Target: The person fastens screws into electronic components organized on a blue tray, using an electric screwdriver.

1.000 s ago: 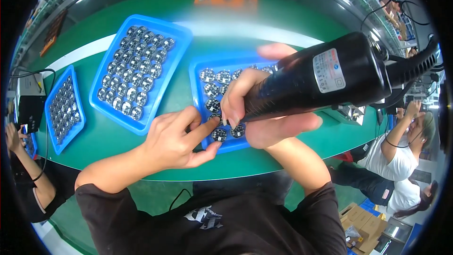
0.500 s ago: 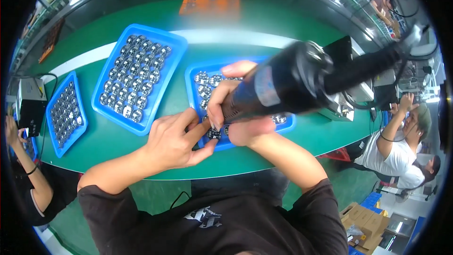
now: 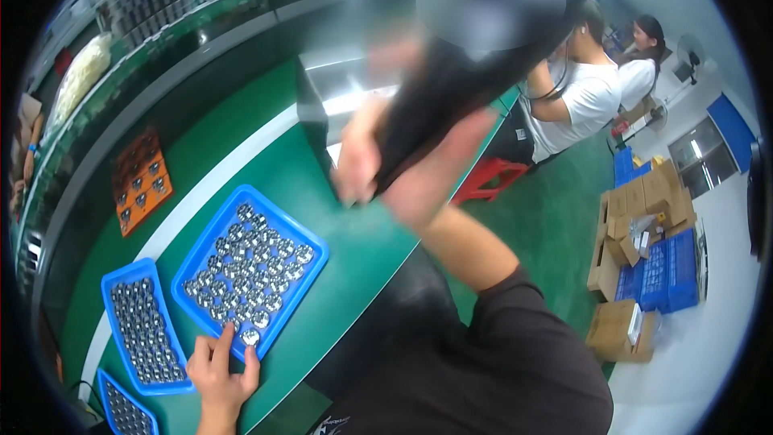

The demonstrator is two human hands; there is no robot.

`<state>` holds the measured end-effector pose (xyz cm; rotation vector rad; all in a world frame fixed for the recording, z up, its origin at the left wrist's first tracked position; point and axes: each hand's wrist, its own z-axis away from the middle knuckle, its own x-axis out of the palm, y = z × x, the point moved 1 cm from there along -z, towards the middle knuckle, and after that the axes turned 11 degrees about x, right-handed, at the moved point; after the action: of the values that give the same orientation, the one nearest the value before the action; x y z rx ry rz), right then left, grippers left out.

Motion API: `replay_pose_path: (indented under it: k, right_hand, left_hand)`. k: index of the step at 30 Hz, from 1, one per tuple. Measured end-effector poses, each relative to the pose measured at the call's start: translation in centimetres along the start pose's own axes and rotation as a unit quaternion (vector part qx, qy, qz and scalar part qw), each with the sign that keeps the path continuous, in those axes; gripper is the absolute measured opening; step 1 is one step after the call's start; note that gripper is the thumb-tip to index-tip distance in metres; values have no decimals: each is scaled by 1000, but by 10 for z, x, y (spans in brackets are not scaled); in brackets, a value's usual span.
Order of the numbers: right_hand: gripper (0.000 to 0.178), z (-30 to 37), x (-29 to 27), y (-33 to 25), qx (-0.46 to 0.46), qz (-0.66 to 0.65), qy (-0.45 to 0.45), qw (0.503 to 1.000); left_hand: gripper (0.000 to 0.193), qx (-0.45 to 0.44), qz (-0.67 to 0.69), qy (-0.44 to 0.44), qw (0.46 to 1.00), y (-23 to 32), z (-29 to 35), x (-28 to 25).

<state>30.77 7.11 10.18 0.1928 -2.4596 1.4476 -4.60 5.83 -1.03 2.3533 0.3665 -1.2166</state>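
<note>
A black corded electric screwdriver (image 3: 439, 84) is gripped in my right hand (image 3: 435, 165), raised beyond the table's near edge and blurred by motion; its tip is hidden. My left hand (image 3: 219, 374) reaches over the near corner of a blue tray (image 3: 318, 256). Its index finger and thumb are spread on either side of a small round black-and-silver part (image 3: 250, 338), the thumb touching or nearly touching it. Several rows of similar round parts (image 3: 258, 250) fill that tray.
Two more blue trays of round parts, a middle one (image 3: 107, 294) and a nearer one (image 3: 103, 379), stand to the left. An orange fixture board (image 3: 145, 185) lies farther back. A metal box (image 3: 346, 84) stands behind my right hand. Right: a red stool (image 3: 483, 180), seated people, cardboard boxes (image 3: 644, 197).
My view has swung to the right. My right hand has lifted the screwdriver away from the tray. My left hand has parted from it and spread its fingers at the tray's near corner.
</note>
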Motion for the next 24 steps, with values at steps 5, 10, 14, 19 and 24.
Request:
replay_pose_path:
  k: [5,10,14,19,24]
  right_hand:
    - [73,-27,-67,-31,-44,94,113,988]
    - [64,-43,-83,-2,-50,99,114,987]
    - [65,-37,-77,16,6,95,126,987]
    - [78,-2,-66,8,88,94,145,981]
    - [82,14,21,0,16,-51,-38,998]
  left_hand:
    - [40,1,25,-6,1000,-1,-10,7]
    - [39,-3,22,-3,1000,-6,-15,6]
    - [38,-20,-1,6,1000,2,-10,-6]
    - [41,-20,42,43,998,-3,-8,4]
    - [40,-74,93,34,992,-4,0,-3]
